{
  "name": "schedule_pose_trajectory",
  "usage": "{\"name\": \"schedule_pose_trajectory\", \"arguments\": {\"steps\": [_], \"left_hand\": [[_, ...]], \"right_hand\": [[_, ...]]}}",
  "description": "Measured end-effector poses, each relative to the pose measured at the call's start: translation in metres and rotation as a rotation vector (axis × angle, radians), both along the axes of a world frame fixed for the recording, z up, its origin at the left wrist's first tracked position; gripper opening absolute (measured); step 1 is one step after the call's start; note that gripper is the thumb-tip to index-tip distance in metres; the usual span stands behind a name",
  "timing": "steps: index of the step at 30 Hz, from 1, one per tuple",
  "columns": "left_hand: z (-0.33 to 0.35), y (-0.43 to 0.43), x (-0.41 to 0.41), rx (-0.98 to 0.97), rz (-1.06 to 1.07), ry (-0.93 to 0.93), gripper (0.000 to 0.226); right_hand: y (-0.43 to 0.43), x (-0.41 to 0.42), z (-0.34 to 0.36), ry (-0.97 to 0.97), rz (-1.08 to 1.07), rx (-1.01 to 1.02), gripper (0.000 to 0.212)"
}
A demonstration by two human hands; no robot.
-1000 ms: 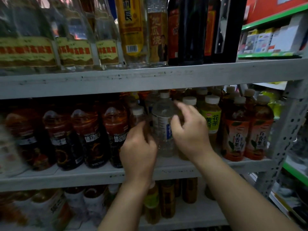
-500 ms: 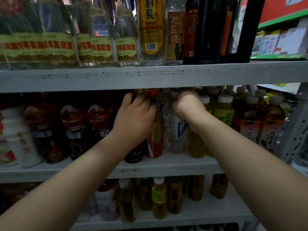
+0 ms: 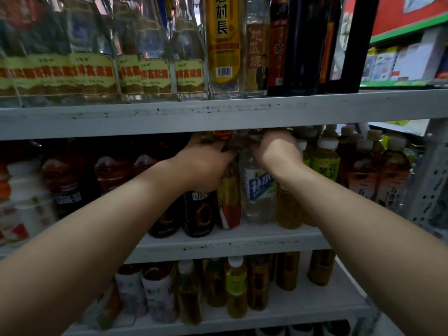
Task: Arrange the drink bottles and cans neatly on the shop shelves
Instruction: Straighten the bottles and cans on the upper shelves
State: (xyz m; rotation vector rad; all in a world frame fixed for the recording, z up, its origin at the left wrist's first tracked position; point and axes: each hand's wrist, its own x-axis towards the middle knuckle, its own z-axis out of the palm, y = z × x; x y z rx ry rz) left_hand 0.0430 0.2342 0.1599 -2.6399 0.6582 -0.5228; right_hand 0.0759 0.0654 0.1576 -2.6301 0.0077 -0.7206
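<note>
Head view, middle shelf [image 3: 230, 243]. Change over the last second: both hands have moved from the waists of the front-row bottles to their tops, and now reach deep in just under the upper shelf edge [image 3: 218, 115]. The left hand [image 3: 206, 166] lies over the shoulders of a dark sports-drink bottle [image 3: 197, 214] and a red-and-yellow labelled bottle [image 3: 229, 202], its fingers bent toward that bottle's orange cap [image 3: 221, 135]. We cannot tell whether this grip closes round the neck or only rests on it. The right hand [image 3: 274, 151] shows us its back and wrist. Its fingers are hidden behind the hand and the shelf edge, so that grip is not readable either. It sits at the top of the clear bottle with a blue-and-white label [image 3: 258, 190]. These two bottles stand upright and touching at the front of the middle shelf, between the dark bottles on the left and the yellow tea bottles [image 3: 288, 209] on the right. The red-and-yellow bottle was covered by the left hand a second ago and is now in plain view. Our reading: the work has passed from lining up bottle bases to steadying or seating the tops, and this stretch of the row looks close to orderly. Risk: there is little room under the upper shelf, so a knock could tip a neighbour such as the green-labelled tea bottle [image 3: 324, 166].
</note>
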Motion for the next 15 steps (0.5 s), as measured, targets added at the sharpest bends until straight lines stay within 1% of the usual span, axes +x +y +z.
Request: {"name": "schedule_pose_trajectory", "arguments": {"steps": [1, 3, 5, 8, 11, 13, 15], "left_hand": [[0.001, -0.001, 0.0, 0.001, -0.001, 0.027, 0.063], [0.004, -0.004, 0.0, -0.014, -0.021, 0.048, 0.06], [0.006, -0.006, 0.002, -0.012, -0.046, 0.033, 0.056], [0.009, -0.009, 0.005, 0.012, -0.035, 0.094, 0.058], [0.012, -0.009, 0.008, -0.044, -0.043, 0.19, 0.056], [0.014, -0.006, 0.01, -0.075, -0.054, 0.235, 0.055], [0.016, -0.004, 0.01, -0.132, -0.085, 0.257, 0.05]], "right_hand": [[-0.002, -0.002, -0.001, -0.025, 0.003, 0.008, 0.033], [-0.006, -0.008, -0.004, -0.097, 0.0, 0.038, 0.042], [-0.007, -0.013, -0.003, -0.139, 0.002, 0.042, 0.043], [-0.007, -0.014, 0.004, -0.048, 0.007, -0.018, 0.033], [-0.008, -0.014, 0.01, 0.065, 0.003, -0.027, 0.022], [-0.009, -0.014, 0.011, 0.093, 0.007, -0.018, 0.021], [-0.01, -0.016, 0.014, 0.125, 0.019, -0.016, 0.025]]}}
